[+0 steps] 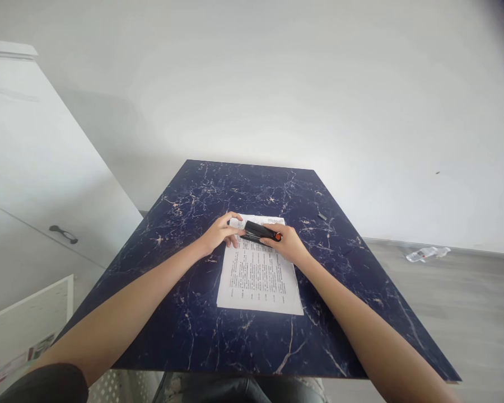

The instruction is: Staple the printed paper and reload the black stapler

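The black stapler [258,230] is located at the centre of the frame, slightly below the middle, lying over the upper part of the printed sheet [258,280]. The right hand [289,242] grips its rear end, fingers closed around the body beside an orange-red mark; the palm side of this grip is hidden. The left hand [222,232] is positioned at the opposite end, fingers bent and parted, with the thumb tip at the stapler's front edge. Whether the left fingers pinch anything cannot be told — the fingertips overlap the stapler and the sheet there.

The sheet lies on the dark blue marbled table [185,330]. Both hands and the stapler cover part of its upper area; the print is too small to read. A small grey piece [322,216] lies on the tabletop, right of centre; its exact form is unclear.

At the left of the frame, the white cabinet [46,151] with a dark handle [64,234] is cut off by the edge. The dark sleeve [46,385] at lower left is likewise cropped. Clear plastic [427,254] lies on the floor at right — contents indistinct.
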`<state>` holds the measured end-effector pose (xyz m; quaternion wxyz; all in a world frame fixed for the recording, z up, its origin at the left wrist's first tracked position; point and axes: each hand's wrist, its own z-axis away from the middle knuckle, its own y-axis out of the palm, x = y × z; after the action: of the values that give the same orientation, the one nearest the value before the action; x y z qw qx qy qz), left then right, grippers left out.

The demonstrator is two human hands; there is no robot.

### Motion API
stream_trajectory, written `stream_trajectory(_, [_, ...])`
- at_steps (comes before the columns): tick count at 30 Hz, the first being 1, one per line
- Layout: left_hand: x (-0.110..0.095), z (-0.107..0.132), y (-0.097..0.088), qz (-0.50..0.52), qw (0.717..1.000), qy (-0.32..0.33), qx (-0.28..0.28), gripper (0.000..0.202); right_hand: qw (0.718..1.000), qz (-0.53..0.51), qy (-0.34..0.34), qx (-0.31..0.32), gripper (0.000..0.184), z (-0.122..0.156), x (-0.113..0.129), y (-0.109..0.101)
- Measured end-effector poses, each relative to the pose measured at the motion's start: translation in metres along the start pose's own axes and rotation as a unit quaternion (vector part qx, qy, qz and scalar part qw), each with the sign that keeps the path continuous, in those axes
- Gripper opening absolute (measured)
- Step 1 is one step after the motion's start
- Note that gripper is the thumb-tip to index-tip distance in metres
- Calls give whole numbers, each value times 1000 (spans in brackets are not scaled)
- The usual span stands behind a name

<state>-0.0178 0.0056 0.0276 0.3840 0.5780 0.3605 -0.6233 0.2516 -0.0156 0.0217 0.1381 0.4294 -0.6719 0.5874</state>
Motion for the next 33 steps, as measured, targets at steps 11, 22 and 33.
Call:
stream_trajectory(11, [8, -2, 4, 26, 995, 64, -65, 26, 988, 133, -10, 78, 14, -2, 4, -21])
stream_trajectory(22, [12, -5, 2, 44, 996, 58, -45, 19, 952, 117, 167, 227, 30, 11, -28, -102])
stream_trajectory(33, [13, -6, 1, 18, 998, 53, -27, 14, 917, 166, 268, 245, 60, 27, -56, -138])
